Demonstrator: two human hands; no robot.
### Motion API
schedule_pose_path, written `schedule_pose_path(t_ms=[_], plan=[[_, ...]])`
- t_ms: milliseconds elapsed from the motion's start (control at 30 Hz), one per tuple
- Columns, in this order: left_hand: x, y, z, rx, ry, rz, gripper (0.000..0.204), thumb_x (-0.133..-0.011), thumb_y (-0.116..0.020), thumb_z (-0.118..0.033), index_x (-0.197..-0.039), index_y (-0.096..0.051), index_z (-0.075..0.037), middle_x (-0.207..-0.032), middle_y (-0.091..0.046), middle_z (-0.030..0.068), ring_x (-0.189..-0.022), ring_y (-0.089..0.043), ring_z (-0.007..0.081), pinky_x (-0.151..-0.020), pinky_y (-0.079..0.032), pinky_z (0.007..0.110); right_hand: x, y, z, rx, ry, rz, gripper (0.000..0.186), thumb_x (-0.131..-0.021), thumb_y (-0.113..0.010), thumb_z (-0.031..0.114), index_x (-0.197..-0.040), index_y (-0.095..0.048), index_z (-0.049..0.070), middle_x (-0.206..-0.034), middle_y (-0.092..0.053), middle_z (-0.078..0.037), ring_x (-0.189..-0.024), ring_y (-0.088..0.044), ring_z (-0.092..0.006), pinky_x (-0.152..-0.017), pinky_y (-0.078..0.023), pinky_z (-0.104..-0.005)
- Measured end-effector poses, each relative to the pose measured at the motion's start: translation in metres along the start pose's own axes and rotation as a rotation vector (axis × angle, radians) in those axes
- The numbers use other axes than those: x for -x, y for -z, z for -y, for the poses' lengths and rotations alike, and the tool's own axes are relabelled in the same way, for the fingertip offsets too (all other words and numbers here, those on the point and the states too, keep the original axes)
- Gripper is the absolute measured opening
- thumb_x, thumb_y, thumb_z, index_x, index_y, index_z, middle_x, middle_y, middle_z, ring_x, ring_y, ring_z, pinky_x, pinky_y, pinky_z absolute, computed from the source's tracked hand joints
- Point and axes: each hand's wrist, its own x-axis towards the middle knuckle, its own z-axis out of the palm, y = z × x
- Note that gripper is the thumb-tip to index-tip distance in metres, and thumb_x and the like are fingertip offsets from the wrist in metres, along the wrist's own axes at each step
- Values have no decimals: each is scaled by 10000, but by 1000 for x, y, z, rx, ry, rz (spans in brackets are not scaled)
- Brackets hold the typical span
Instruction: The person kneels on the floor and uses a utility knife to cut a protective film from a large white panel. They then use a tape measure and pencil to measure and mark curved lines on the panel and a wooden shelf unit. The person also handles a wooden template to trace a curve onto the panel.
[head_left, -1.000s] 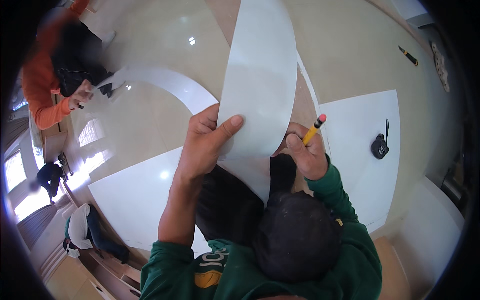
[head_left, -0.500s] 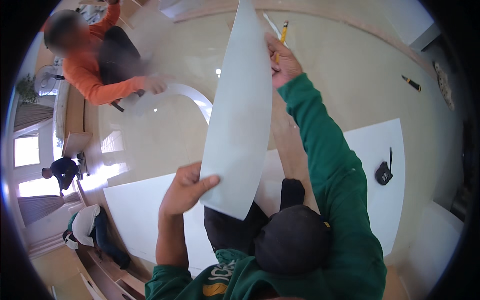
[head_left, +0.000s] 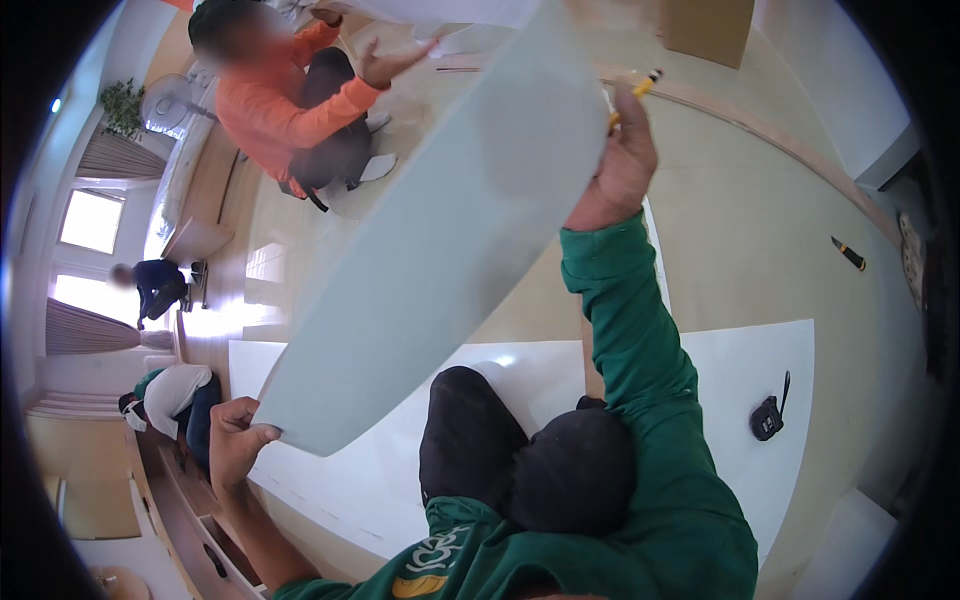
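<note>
Head: white sheet [head_left: 440, 245] stretched between both hands [head_left: 235, 442] [head_left: 620, 172].

The top edge cuts off the far end of the pale curved sheet [head_left: 430, 260]. Behind it, the left grip's [head_left: 238, 440] fingertips are hidden, and so are most of the right grip's [head_left: 618, 170] fingers. The right grip covers part of the pencil [head_left: 645, 85]; its tip is out of sight. The top edge also crops a cardboard box [head_left: 708, 30]. The co-worker in orange [head_left: 270, 105] has a blurred head. Markings on the tape measure [head_left: 767, 420] are too small to read.
</note>
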Motion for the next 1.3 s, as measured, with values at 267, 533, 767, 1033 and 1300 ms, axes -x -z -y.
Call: schedule_pose_path(t_ms=[267,533,767,1033,1300], plan=[[-12,-43,78,-100,-64,-273,272,-886,-656,-172,-989,-646,80,-910,-665,92,-854,-586,130,-779,-456,262,-40,-1,64,440,418,-249,315,-958,-497,214,-1129,-606,-27,-1050,-657,-143,-995,-619,-262,-919,-487,-346],[67,-223,135,932,760,124,942,-852,-342,-758,-1387,-355,18,-1236,-527,207,-1056,-598,288,-778,-551,394,36,-20,68,603,494,-502,362,-948,-504,222,-1143,-577,-73,-1105,-631,-167,-992,-606,-241,-909,-484,-340],[-15,-201,103,2066,73,-76,1005,-814,-457,-754,-1424,-264,20,-1464,-359,194,-1322,-388,373,-1100,-295,542,71,-50,61,775,388,-143,439,-970,-450,236,-1259,-486,-92,-1238,-564,-218,-1099,-565,-311,-979,-450,-406],[-78,-48,104,1992,-326,-235,356,-986,-510,-219,-1212,-499,55,-1199,-592,193,-1129,-580,294,-967,-504,387,126,-23,92,659,654,-619,134,-862,-594,93,-925,-584,-25,-697,-525,-34,-551,-410,-106,-771,-477,-277],[-153,22,63,1494,-253,-426,242,-883,-509,-16,-1095,-522,99,-1110,-604,211,-1038,-612,290,-930,-522,368,183,-23,140,699,583,-360,147,-875,-610,119,-901,-593,-24,-710,-548,-44,-567,-454,-103,-773,-486,-305]])
